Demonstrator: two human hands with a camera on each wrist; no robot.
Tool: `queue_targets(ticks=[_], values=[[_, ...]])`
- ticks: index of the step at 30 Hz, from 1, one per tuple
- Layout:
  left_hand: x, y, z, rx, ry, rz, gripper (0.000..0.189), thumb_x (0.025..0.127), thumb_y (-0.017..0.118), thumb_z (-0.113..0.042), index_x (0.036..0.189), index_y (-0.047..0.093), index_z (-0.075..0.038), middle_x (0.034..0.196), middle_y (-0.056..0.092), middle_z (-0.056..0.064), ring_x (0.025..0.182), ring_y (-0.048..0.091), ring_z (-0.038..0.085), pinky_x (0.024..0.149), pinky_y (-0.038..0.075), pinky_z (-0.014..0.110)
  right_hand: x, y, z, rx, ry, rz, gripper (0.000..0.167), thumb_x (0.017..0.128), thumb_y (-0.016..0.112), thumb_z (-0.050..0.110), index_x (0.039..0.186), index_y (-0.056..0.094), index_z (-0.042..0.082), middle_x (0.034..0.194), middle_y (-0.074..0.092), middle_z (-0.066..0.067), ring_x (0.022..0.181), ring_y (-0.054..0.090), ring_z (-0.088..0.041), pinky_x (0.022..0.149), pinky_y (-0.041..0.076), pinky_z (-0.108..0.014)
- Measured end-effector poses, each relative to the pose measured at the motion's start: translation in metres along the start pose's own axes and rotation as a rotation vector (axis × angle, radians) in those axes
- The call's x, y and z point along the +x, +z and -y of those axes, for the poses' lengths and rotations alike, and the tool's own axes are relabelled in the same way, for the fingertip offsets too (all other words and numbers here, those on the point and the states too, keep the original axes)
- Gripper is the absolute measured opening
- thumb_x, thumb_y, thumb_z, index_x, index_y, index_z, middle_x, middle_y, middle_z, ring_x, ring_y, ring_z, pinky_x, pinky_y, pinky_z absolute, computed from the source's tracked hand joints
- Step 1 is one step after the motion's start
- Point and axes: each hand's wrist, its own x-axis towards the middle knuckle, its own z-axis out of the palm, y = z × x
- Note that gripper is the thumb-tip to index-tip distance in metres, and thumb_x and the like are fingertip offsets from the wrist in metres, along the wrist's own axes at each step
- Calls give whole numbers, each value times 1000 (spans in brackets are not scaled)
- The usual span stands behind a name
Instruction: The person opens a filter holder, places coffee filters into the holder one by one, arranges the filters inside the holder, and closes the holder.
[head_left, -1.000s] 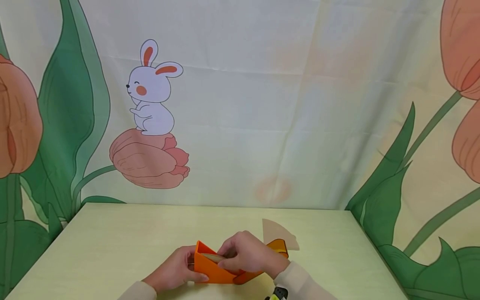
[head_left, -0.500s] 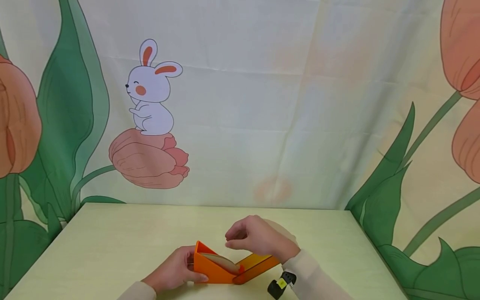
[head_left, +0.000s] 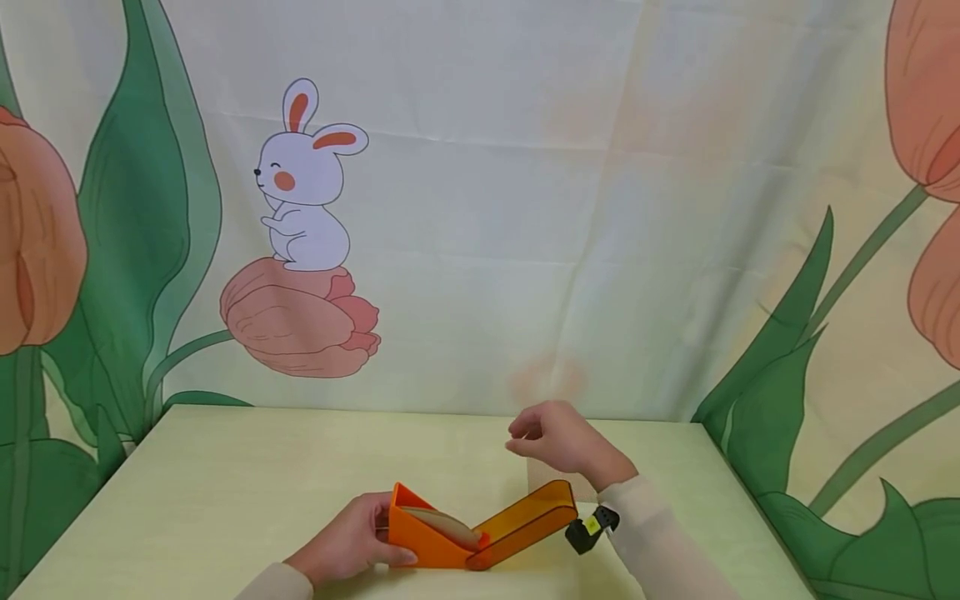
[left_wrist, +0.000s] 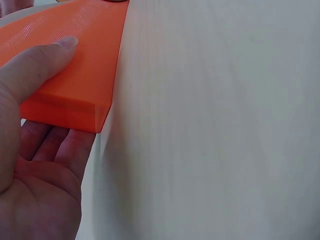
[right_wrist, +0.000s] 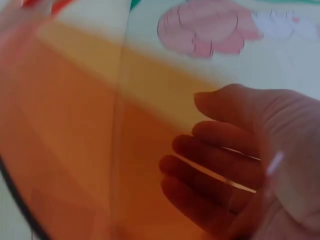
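An orange wedge-shaped box (head_left: 431, 542) stands on the table, with its hinged, see-through amber lid (head_left: 525, 518) swung open to the right. Tan paper filters (head_left: 438, 523) stick up a little from inside it. My left hand (head_left: 363, 537) grips the box's left end, thumb (left_wrist: 50, 62) on the near side and fingers behind. Beyond the lid, my right hand (head_left: 558, 437) hovers with loosely bent fingers and nothing between them. Below it, a fan-shaped tan paper filter (head_left: 542, 478) lies on the table, partly hidden. The amber lid fills much of the right wrist view, around the right hand (right_wrist: 240, 160).
A pale wooden table (head_left: 262, 467) runs back to a printed cloth backdrop (head_left: 465, 250) with a rabbit and tulips. The black wrist camera (head_left: 588, 531) on my right arm is close beside the lid's outer end.
My right hand has let go of the filters in the box, lifted out and moved right and away, over the loose filter. My left hand and the box stay in place.
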Motion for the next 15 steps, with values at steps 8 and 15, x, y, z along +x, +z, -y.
queue_targets(ticks=[8,15], values=[[-1,0,-1,-6,2,4,52,80,89,-20,126,67,-12,121,73,2,105,67,20,100,57,39,10,1,-52,-19,163,-72,20,92,78,19,108,76,8,101,73,-3,91,67,-18,83,61,-38],[-1,0,-1,-9,-8,-1,52,80,89,-19,126,67,-13,120,73,1,105,67,20,100,57,40,17,19,-93,-62,282,-95,27,90,79,20,111,73,3,103,72,-6,93,65,-22,92,59,-43]])
